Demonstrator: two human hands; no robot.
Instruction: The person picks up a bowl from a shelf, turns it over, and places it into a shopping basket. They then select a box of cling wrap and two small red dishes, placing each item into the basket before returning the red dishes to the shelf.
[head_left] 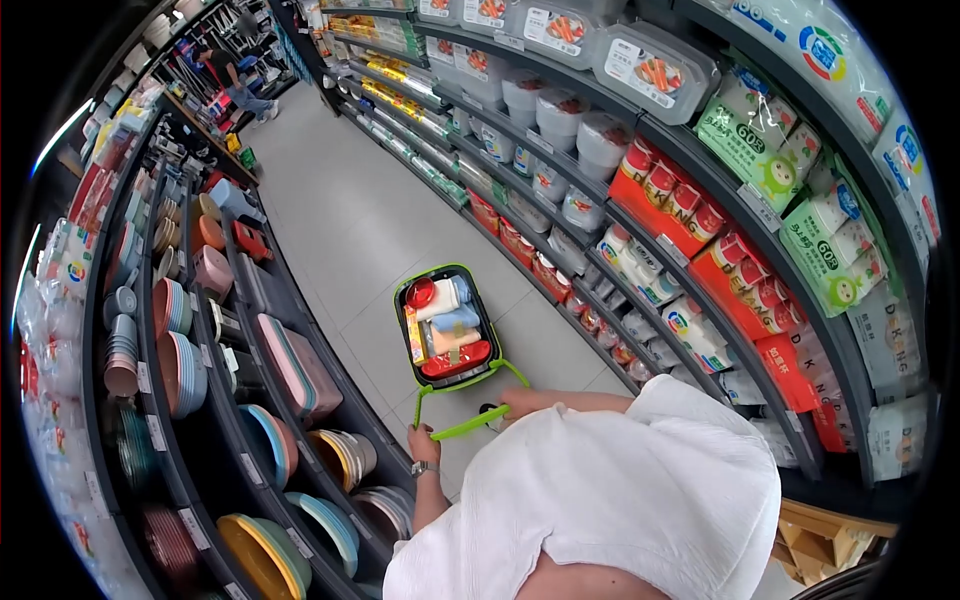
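A black shopping basket [492,335] with a lime-green rim stands on the floor in front of me. Inside lie a red round container [420,292], folded blue cloth [456,318], peach-coloured cloth [452,338] and a red package [455,359]. The basket's green handle [465,424] is pulled up towards me. My left hand [423,446], with a watch on the wrist, is closed around its left end. At the right end my right hand [522,403] is closed on the handle; a small dark object [487,408] shows by its fingertips, its kind unclear.
Shelves with plastic bowls and basins [183,375] line the left side. On the right, shelves hold clear food boxes [655,72], red cup packs [665,195] and green packs [745,135]. A grey tiled aisle [330,215] runs between; a person [228,80] stands far off.
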